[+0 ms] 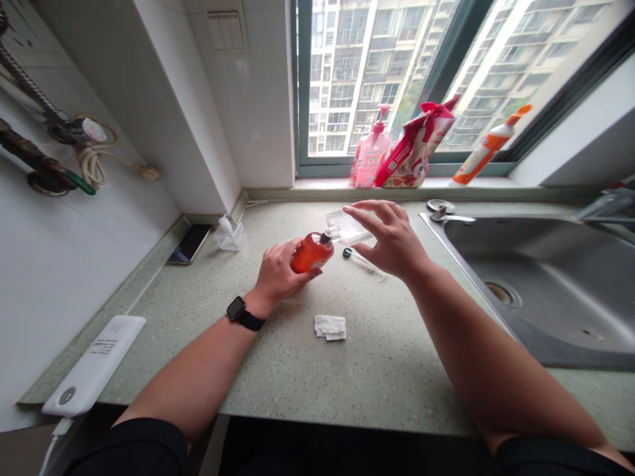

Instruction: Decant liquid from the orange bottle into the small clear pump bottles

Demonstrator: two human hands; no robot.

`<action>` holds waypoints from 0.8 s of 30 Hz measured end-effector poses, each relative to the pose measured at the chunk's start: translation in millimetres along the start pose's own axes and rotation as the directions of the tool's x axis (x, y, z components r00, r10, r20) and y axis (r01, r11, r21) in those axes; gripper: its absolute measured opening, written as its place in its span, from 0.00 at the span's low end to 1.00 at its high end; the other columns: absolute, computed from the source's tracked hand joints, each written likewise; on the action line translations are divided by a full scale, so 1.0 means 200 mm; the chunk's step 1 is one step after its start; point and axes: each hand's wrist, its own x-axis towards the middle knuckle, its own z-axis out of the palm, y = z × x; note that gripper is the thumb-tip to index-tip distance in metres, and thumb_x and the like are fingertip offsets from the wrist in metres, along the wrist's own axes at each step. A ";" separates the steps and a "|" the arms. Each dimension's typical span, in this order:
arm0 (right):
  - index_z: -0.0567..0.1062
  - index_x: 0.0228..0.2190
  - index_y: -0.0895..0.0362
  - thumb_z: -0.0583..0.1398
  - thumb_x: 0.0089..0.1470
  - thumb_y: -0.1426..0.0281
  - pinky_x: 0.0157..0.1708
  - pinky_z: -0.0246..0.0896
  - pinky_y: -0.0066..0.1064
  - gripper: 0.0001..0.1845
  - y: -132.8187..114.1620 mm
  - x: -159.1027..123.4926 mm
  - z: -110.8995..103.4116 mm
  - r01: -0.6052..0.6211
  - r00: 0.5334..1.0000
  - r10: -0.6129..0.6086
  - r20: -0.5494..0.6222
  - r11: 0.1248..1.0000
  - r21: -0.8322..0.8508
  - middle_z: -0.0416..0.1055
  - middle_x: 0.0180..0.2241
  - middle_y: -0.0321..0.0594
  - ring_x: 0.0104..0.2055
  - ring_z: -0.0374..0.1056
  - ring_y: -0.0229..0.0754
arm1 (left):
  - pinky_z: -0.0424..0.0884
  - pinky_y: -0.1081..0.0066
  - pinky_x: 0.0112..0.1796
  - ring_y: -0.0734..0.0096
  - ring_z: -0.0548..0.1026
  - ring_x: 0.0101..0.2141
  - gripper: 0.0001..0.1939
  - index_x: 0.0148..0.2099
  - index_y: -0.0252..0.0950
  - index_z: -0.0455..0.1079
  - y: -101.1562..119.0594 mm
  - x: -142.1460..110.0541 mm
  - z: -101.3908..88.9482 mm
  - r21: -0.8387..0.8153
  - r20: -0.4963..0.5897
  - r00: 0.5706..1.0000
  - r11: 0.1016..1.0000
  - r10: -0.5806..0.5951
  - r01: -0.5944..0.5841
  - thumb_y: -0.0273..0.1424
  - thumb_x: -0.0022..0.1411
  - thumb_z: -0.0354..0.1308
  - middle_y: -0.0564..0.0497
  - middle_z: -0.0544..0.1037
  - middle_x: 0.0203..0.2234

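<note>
two-handed work at a speckled green countertop (397, 390)

a steel sink (526, 284) occupied the right edge of the countertop; a pink soap bottle (370, 155) stood on the window sill behind the back edge. toward the back edge, the left hand (278, 274) wrapped around and held an orange bottle (311, 252), tilted, its neck toward a clear flat case (348, 226). the right hand (389, 241) curved narrowly over that case; whether it gripped could not be told. a folded white tissue (330, 327) lay in front of both hands. the step in hand appeared to be bringing bottle and case together; the next move would call for steady alignment at the neck.
</note>
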 end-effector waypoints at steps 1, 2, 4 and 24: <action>0.63 0.72 0.37 0.67 0.56 0.72 0.66 0.58 0.66 0.47 0.00 0.00 0.00 0.000 1.000 0.000 0.001 1.000 0.000 0.73 0.62 0.44 0.65 0.66 0.66 | 0.74 0.48 0.54 0.48 0.82 0.48 0.42 0.65 0.40 0.71 0.00 0.00 0.00 -0.001 0.000 1.000 1.000 0.000 0.000 0.61 0.60 0.69 0.41 0.85 0.51; 0.63 0.72 0.37 0.67 0.56 0.72 0.66 0.58 0.66 0.46 0.00 0.00 0.00 0.001 1.000 -0.001 0.000 1.000 0.000 0.73 0.62 0.44 0.65 0.66 0.66 | 0.74 0.48 0.54 0.48 0.82 0.49 0.41 0.65 0.40 0.71 0.00 0.00 0.00 -0.002 -0.002 1.000 1.000 0.000 0.000 0.61 0.60 0.69 0.41 0.85 0.51; 0.64 0.71 0.38 0.66 0.57 0.71 0.66 0.58 0.65 0.45 0.00 0.00 0.00 0.004 1.000 -0.004 -0.005 1.000 -0.001 0.73 0.62 0.44 0.65 0.66 0.65 | 0.74 0.48 0.54 0.49 0.82 0.49 0.41 0.65 0.41 0.71 0.00 0.00 0.00 -0.005 -0.003 1.000 1.000 0.000 0.000 0.61 0.60 0.69 0.41 0.85 0.51; 0.66 0.70 0.41 0.67 0.56 0.73 0.65 0.58 0.61 0.43 0.01 0.00 0.01 0.047 0.998 -0.048 -0.038 0.998 -0.030 0.73 0.61 0.44 0.62 0.67 0.62 | 0.74 0.51 0.55 0.49 0.83 0.49 0.40 0.64 0.39 0.72 0.00 0.00 0.00 -0.005 -0.005 1.000 1.000 0.006 -0.006 0.58 0.59 0.72 0.42 0.85 0.50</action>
